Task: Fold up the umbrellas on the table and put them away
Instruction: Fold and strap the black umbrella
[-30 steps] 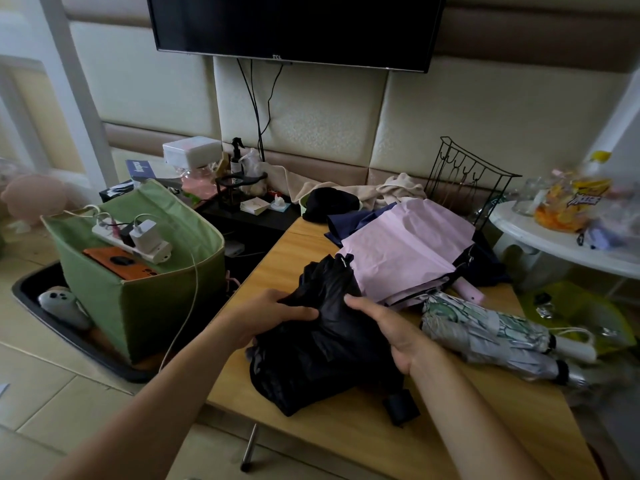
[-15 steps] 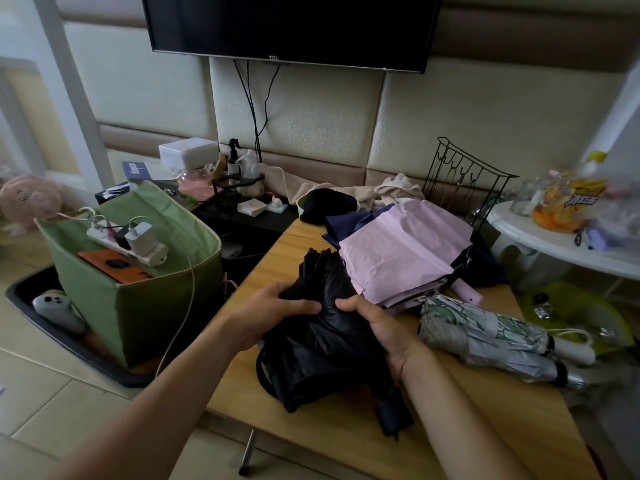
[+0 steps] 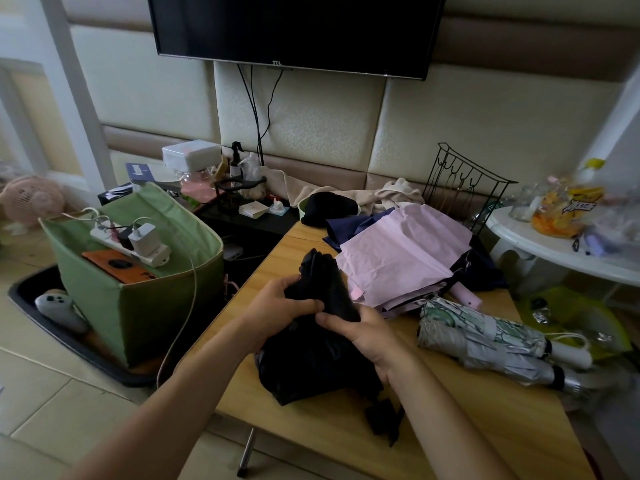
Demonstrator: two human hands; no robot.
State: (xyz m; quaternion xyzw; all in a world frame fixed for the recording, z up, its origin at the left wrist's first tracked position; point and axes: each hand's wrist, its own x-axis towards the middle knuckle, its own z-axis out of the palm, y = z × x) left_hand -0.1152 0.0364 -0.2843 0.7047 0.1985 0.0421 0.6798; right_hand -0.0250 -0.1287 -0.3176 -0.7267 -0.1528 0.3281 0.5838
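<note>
My left hand [image 3: 284,306] and right hand [image 3: 360,332] are both clamped round the black umbrella [image 3: 311,355], thumbs nearly meeting over its bunched canopy (the middle squeezed narrow) at the near edge of the wooden bench [image 3: 467,420]. At two o'clock lies the pink umbrella [image 3: 398,261], half collapsed. At three o'clock lie two folded patterned umbrellas [image 3: 485,337].

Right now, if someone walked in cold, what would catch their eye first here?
Both hands, left hand and right hand, grip a bunched black umbrella at the near middle of the wooden table. Behind it lies a half-collapsed pink umbrella, with two folded patterned umbrellas to its right. A green fabric bin sits on the floor to the left.
</note>
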